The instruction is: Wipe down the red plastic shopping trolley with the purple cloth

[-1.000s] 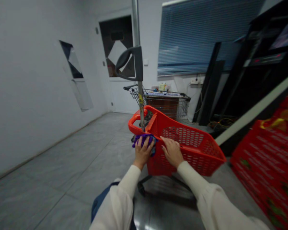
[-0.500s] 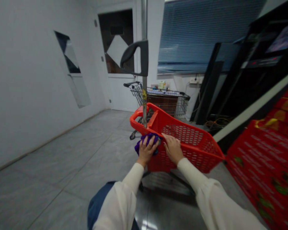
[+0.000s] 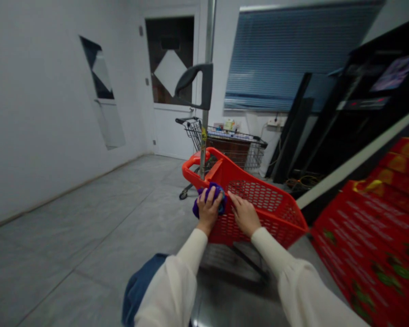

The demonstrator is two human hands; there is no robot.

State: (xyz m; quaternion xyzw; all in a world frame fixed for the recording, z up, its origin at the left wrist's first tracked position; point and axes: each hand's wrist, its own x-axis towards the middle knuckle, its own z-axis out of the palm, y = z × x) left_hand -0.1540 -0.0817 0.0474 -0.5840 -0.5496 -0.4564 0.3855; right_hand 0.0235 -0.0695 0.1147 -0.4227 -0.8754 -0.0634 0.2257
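Note:
A small red plastic shopping cart (image 3: pixel 221 227) stands before me, with perforated sides and a looped handle at its left end. My left hand (image 3: pixel 208 210) is closed on a crumpled purple cloth (image 3: pixel 198 206) and presses it against the near upper rim, close to the handle. Part of the cloth is hidden beneath the fingers. Just to its right, my right hand (image 3: pixel 243 212) rests on the same rim, fingers stretched toward the cloth. A metal pole (image 3: pixel 207 122) with a dark grey grip (image 3: pixel 207 86) rises from the handle end.
Behind stands a wire shopping cart (image 3: pixel 247 156) with items on top. Red printed boxes (image 3: pixel 371 236) are stacked at the right, with a long pale bar (image 3: pixel 354 161) slanting past them. A white door (image 3: pixel 172 131) and a mirror (image 3: pixel 105 104) are at the back left.
My left hand and the cloth have shifted slightly up along the rim. The right hand's fingers look straighter. The view has tilted a little, and the red cart sits slightly further left.

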